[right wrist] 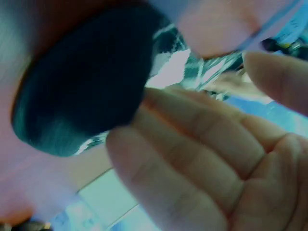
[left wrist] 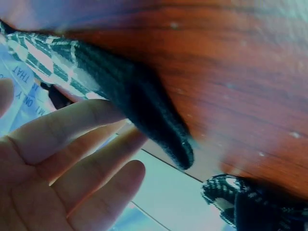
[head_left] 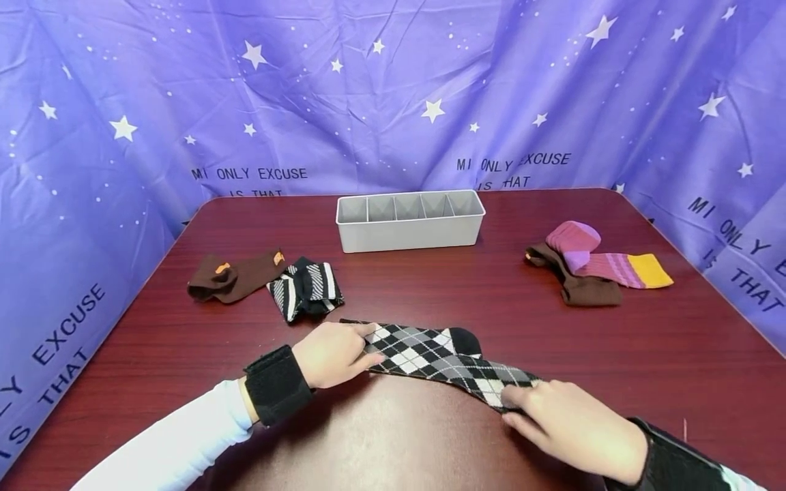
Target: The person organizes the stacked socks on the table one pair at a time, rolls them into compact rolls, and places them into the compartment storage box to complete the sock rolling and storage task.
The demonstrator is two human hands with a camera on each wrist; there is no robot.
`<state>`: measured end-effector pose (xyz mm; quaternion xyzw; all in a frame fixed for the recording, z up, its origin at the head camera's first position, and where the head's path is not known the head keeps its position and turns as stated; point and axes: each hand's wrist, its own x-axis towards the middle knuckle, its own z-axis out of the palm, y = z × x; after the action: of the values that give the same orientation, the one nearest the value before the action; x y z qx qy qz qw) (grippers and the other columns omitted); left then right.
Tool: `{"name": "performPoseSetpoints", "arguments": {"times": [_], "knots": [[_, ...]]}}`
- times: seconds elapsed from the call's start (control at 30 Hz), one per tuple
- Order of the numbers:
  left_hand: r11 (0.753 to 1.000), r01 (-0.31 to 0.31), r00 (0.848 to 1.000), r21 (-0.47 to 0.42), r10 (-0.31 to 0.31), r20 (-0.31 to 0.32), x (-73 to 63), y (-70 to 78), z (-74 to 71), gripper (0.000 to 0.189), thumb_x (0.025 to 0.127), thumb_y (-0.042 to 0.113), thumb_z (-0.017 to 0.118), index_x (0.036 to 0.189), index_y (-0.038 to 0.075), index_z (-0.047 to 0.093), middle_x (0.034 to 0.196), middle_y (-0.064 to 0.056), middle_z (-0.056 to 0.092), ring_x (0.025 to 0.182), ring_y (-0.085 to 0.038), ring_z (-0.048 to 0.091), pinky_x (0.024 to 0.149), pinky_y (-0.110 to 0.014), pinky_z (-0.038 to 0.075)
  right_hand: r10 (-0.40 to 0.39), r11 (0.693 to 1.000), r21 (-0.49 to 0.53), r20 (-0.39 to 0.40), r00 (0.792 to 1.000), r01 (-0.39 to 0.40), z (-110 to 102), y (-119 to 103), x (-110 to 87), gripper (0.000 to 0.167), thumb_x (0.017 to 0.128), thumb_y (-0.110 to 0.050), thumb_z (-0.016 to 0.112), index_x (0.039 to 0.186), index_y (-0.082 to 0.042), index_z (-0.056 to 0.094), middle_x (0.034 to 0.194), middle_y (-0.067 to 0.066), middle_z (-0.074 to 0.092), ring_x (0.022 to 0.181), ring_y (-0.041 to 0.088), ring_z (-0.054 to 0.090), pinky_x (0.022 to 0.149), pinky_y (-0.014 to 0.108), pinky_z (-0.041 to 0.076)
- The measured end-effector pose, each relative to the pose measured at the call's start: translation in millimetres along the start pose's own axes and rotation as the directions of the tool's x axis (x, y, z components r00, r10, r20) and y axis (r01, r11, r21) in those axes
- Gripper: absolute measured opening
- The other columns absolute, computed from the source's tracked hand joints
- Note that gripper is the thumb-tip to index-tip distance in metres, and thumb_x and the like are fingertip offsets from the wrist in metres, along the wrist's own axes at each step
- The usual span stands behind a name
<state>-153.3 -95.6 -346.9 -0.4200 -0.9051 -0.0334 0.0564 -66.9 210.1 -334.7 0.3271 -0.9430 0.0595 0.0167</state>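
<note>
A black, grey and white argyle sock (head_left: 417, 351) lies stretched across the table in front of me, its black heel pointing away. My left hand (head_left: 334, 354) touches the cuff end with extended fingers; in the left wrist view the thumb stands apart from the dark cuff (left wrist: 154, 110). At the other end, my right hand (head_left: 571, 426) rests on the foot. The right wrist view shows its fairly straight fingers against the rounded black toe (right wrist: 82, 82), thumb apart.
A grey divided organizer box (head_left: 408, 235) stands at the back. To the left lie a brown sock (head_left: 252, 279) with orange patches and a black-and-white striped sock (head_left: 322, 283). A brown sock (head_left: 592, 292) and a pink, purple and yellow sock (head_left: 614, 267) overlap on the right.
</note>
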Motion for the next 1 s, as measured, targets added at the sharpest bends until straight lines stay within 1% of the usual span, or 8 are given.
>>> {"name": "performPoseSetpoints", "arguments": {"times": [0.17, 0.23, 0.33, 0.43, 0.5, 0.63, 0.77, 1.0], "knots": [[0.997, -0.040, 0.999, 0.073, 0.041, -0.005, -5.1, 7.3, -1.5, 0.048, 0.082, 0.042, 0.047, 0.043, 0.014, 0.048, 0.077, 0.001, 0.060, 0.064, -0.014, 0.057, 0.061, -0.029, 0.045, 0.148, 0.985, -0.080, -0.060, 0.987, -0.152, 0, 20, 16.9, 0.020, 0.080, -0.033, 0.054, 0.064, -0.025, 0.046, 0.051, -0.014, 0.034, 0.048, 0.002, 0.041, 0.044, 0.027, 0.033], [0.994, -0.048, 0.999, 0.102, 0.047, 0.011, -7.2, 12.6, -2.9, 0.046, 0.081, 0.043, 0.048, 0.046, 0.015, 0.048, 0.066, 0.003, 0.052, 0.057, -0.014, 0.050, 0.058, -0.029, 0.041, 0.172, 0.979, -0.099, -0.068, 0.983, -0.178, 1, 32, 27.7, 0.017, 0.081, -0.032, 0.053, 0.068, -0.022, 0.052, 0.057, -0.010, 0.046, 0.056, 0.009, 0.050, 0.051, 0.031, 0.041], [0.986, -0.067, 0.997, 0.155, 0.061, 0.043, -10.3, 23.4, -5.9, 0.041, 0.081, 0.043, 0.048, 0.051, 0.015, 0.052, 0.063, 0.004, 0.049, 0.057, -0.014, 0.048, 0.057, -0.028, 0.039, 0.176, 0.978, -0.108, -0.054, 0.983, -0.181, 4, 50, 48.6, 0.024, 0.083, -0.031, 0.050, 0.085, -0.012, 0.063, 0.082, 0.006, 0.063, 0.081, 0.023, 0.060, 0.072, 0.042, 0.044], [0.970, -0.116, 0.992, 0.214, 0.104, 0.068, -11.8, 36.9, -9.5, 0.035, 0.081, 0.040, 0.048, 0.057, 0.016, 0.055, 0.066, 0.004, 0.050, 0.060, -0.012, 0.050, 0.058, -0.026, 0.039, 0.174, 0.978, -0.110, -0.025, 0.984, -0.176, 7, 64, 72.8, 0.036, 0.085, -0.029, 0.046, 0.104, -0.001, 0.060, 0.107, 0.020, 0.058, 0.105, 0.031, 0.052, 0.090, 0.047, 0.034], [0.960, -0.161, 0.986, 0.230, 0.149, 0.069, -12.4, 46.3, -11.5, 0.031, 0.081, 0.038, 0.049, 0.059, 0.017, 0.056, 0.068, 0.005, 0.050, 0.061, -0.010, 0.050, 0.057, -0.024, 0.039, 0.177, 0.978, -0.115, -0.004, 0.984, -0.177, 9, 70, 89.1, 0.040, 0.087, -0.029, 0.043, 0.109, 0.001, 0.056, 0.114, 0.023, 0.053, 0.109, 0.033, 0.048, 0.093, 0.049, 0.032], [0.939, -0.275, 0.962, 0.206, 0.268, 0.059, -12.0, 62.7, -14.1, 0.029, 0.080, 0.038, 0.050, 0.059, 0.020, 0.057, 0.072, 0.007, 0.050, 0.065, -0.008, 0.051, 0.061, -0.022, 0.040, 0.157, 0.979, -0.135, 0.023, 0.987, -0.152, 14, 74, 121.0, 0.041, 0.088, -0.027, 0.040, 0.114, 0.002, 0.052, 0.121, 0.022, 0.048, 0.116, 0.032, 0.043, 0.096, 0.047, 0.029], [0.905, -0.382, 0.924, 0.186, 0.378, 0.055, -5.4, 76.5, -15.4, 0.027, 0.079, 0.040, 0.051, 0.059, 0.022, 0.058, 0.076, 0.009, 0.050, 0.070, -0.006, 0.053, 0.065, -0.021, 0.041, 0.125, 0.984, -0.136, 0.067, 0.990, -0.116, 17, 71, 150.6, 0.044, 0.089, -0.027, 0.037, 0.118, 0.003, 0.048, 0.126, 0.020, 0.044, 0.120, 0.031, 0.038, 0.098, 0.046, 0.026], [0.863, -0.478, 0.878, 0.165, 0.465, 0.117, 17.3, 92.3, -9.1, 0.023, 0.079, 0.044, 0.048, 0.079, 0.025, 0.059, 0.086, 0.010, 0.051, 0.083, -0.002, 0.051, 0.070, -0.018, 0.042, 0.107, 0.991, -0.107, 0.236, 0.966, -0.084, 15, 58, 190.0, 0.047, 0.090, -0.027, 0.035, 0.127, 0.002, 0.037, 0.134, 0.018, 0.033, 0.126, 0.031, 0.027, 0.100, 0.046, 0.023]]}}
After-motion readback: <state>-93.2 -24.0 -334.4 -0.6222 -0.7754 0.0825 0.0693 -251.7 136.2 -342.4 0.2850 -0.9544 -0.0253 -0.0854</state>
